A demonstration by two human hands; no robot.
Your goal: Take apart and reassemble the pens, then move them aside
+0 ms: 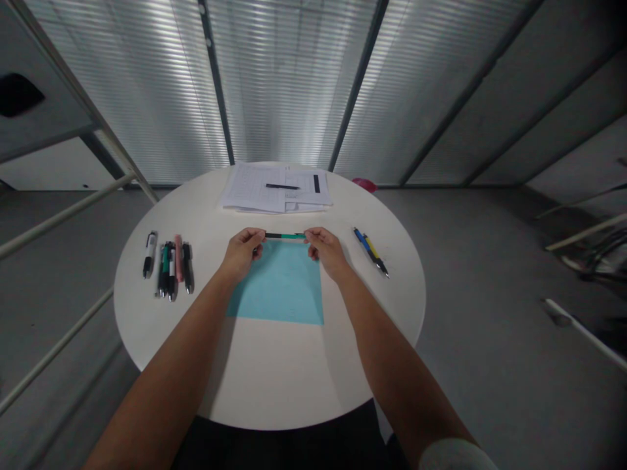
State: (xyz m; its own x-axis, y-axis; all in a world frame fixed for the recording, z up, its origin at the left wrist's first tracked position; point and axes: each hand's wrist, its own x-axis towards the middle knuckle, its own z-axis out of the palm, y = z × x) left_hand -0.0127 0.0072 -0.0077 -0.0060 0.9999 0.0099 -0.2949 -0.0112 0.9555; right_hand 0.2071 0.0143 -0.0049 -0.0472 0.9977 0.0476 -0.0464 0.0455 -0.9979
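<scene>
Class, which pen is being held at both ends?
The black-and-green pen, its ends pinched by the left grip and right grip; the others lie unheld on the white table or papers.

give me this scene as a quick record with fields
left hand: pinches green-and-black pen at its black end
right hand: pinches its other end
sheet: blue paper, far edge by that pen
left side: several pens
right side: blue pen, yellow pen
far side: white papers, black pen on top
surface: round white table

Left fingers [257, 236] and right fingers [312, 236] hold a pen [286, 235].
</scene>
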